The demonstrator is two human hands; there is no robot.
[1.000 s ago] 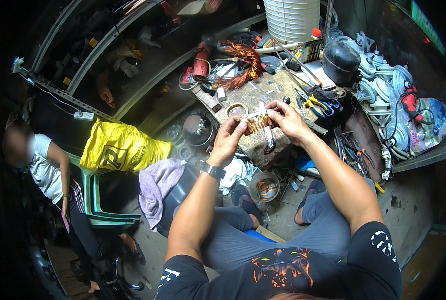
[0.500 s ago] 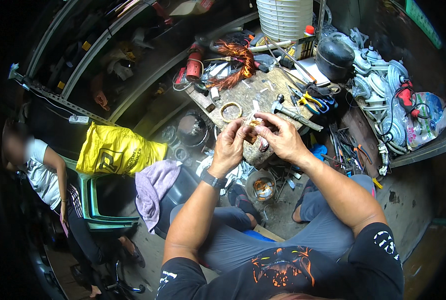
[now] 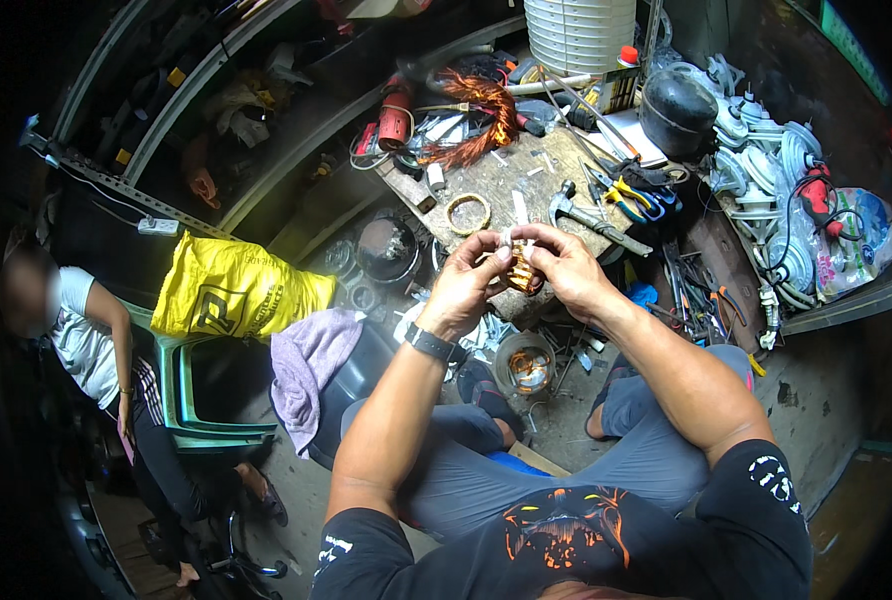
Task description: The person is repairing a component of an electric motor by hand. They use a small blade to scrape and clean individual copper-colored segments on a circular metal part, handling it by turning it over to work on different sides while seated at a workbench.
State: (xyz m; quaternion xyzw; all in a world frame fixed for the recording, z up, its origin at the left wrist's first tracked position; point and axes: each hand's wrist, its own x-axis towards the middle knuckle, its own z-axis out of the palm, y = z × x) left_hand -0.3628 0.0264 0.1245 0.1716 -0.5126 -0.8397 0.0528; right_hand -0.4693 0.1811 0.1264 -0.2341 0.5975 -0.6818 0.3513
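Note:
Between both hands, in front of the wooden bench, is a small copper-wound motor part (image 3: pixel 522 274) with shiny coil turns. My left hand (image 3: pixel 463 283) pinches its left side and my right hand (image 3: pixel 569 272) grips its right side, thumbs close together. A white strip (image 3: pixel 520 207) shows just beyond the fingertips; whether it joins the part I cannot tell. The fingers cover much of the part. A tape roll (image 3: pixel 468 214) lies beyond my left hand, and a claw hammer (image 3: pixel 594 222) rests beyond my right.
Pliers (image 3: pixel 638 201), a copper wire bundle (image 3: pixel 481 118) and a black dome (image 3: pixel 678 110) crowd the wooden bench (image 3: pixel 536 180). White fan motors (image 3: pixel 766 190) are piled right. Below my hands stands a scrap tub (image 3: pixel 526 363). A yellow sack (image 3: pixel 236 288) and a seated person (image 3: pixel 91 330) are left.
The copper-wound part has been turned so more of its coils face up, and my fingers have shifted on it. The whole view has tilted slightly.

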